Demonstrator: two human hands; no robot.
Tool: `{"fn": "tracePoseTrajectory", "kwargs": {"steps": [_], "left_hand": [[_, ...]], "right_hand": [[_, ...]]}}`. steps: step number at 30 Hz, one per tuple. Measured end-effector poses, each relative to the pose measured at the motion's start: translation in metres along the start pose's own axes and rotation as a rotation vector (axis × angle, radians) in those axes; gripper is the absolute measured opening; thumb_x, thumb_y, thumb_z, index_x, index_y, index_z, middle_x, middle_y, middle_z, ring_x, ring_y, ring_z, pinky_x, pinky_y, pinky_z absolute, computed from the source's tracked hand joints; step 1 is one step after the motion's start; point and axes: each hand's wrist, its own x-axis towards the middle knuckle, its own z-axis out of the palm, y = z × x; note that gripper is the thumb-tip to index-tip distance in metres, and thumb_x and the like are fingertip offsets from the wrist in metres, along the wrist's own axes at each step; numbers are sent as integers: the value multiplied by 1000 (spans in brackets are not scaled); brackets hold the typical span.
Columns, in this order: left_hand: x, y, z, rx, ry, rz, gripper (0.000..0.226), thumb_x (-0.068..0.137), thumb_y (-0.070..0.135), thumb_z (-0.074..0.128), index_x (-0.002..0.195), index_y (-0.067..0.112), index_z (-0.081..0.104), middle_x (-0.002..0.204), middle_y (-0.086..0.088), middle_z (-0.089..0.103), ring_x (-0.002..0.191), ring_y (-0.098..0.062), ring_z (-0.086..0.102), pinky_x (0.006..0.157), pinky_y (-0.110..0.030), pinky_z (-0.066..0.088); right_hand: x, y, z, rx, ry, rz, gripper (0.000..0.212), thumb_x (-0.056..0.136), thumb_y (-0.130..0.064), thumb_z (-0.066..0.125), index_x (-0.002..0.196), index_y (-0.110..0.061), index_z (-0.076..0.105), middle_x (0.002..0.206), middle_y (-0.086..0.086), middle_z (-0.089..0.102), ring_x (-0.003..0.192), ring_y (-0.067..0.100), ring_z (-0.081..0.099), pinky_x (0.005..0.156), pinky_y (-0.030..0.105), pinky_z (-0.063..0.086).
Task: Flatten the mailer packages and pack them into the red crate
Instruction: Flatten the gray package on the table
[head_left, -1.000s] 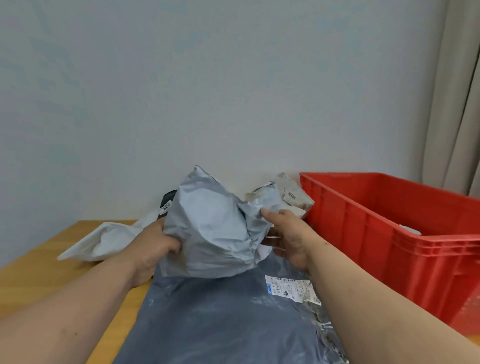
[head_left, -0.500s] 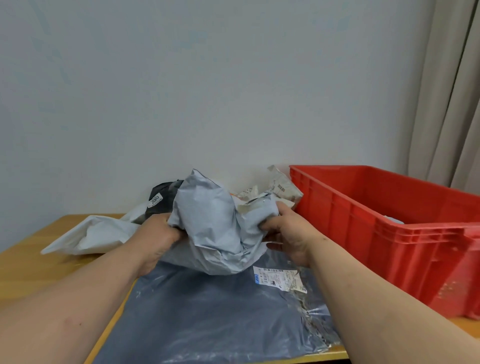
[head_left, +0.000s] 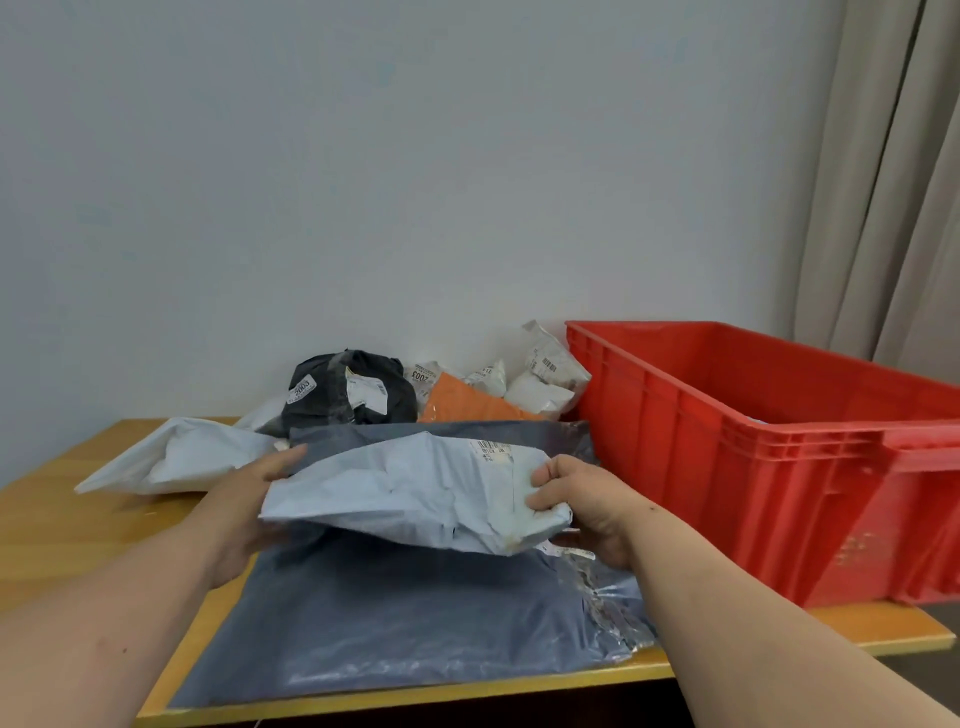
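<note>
"2003" – on the black mailer's (head_left: 353, 395) white sticker (head_left: 302, 388)

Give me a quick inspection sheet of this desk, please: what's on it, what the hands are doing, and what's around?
Surface: wooden table, mostly covered.
Job's things: pale blue mailer held above a large grey mailer lying flat; red crate at the right, its inside mostly hidden.
Clutter: white mailer at the left; black package, orange package and small white packets piled by the wall.
Hands: left hand holds the pale blue mailer's left edge, how its fingers lie is hidden; right hand grips its right end.
Cables: nothing seen.
Surroundings: plain wall, beige curtain at the right.
</note>
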Motion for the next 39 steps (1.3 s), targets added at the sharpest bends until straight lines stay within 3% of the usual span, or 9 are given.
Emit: {"fn": "tracePoseTrajectory", "kwargs": {"steps": [5,7,11,20,23,27,29,33,39], "left_hand": [[2,-14,-7,-77,-144,-275,44,98,55,44,118,23,67,114,-3,70,105,-28,64,83,-44,55],[5,-16,-3,-27,-194,-236,36,97,39,56,130,26,57,118,-5,69,107,-29,66,83,-41,54],[16,-27,-1,96,-115,-146,81,82,-21,58,147,25,43,128,-9,59,109,-34,61,90,-46,52],[25,-50,13,777,-76,119,83,81,-10,56,150,31,34,150,-6,42,125,-25,50,86,-18,41],[35,-52,15,906,-107,211,83,87,-8,50,154,32,21,157,1,30,139,-23,37,108,-24,36],[41,-52,16,946,-68,326,86,89,-10,44,153,39,14,160,10,21,143,-19,30,105,-18,29],[43,-53,15,940,-63,358,86,90,-10,41,153,42,13,160,11,19,143,-19,29,104,-18,30],[47,-56,11,915,-31,359,86,90,-11,39,153,41,11,161,11,14,148,-17,20,112,-21,23],[54,-67,16,1084,-106,50,76,95,7,48,157,22,7,162,-1,16,144,-22,29,108,-20,27]], "right_hand": [[-3,15,8,-46,-10,11,44,79,17,49,97,-22,56,105,16,56,85,28,53,59,30,45],[-4,18,7,-133,-14,13,50,75,19,44,97,-24,58,112,19,52,86,29,48,58,30,41],[-13,21,-4,-270,2,28,54,72,21,36,91,-23,61,110,21,49,80,27,45,52,28,34],[-29,38,-13,-624,-100,268,42,80,17,36,90,-18,56,83,9,44,61,17,37,40,17,30],[-18,28,-4,-484,-91,390,33,77,-7,53,109,-16,55,105,15,60,85,28,64,64,31,59],[5,20,3,-388,224,216,98,80,-46,75,151,-7,19,145,15,45,125,32,52,90,34,46],[17,22,6,-340,318,164,108,79,-55,75,153,-4,15,149,14,42,132,33,47,101,37,44],[34,29,11,-370,323,94,62,83,-42,73,130,-4,56,128,12,63,115,30,61,99,41,50],[39,31,22,-608,478,-128,19,100,-25,47,114,-12,44,118,17,57,106,35,56,84,37,45]]}}
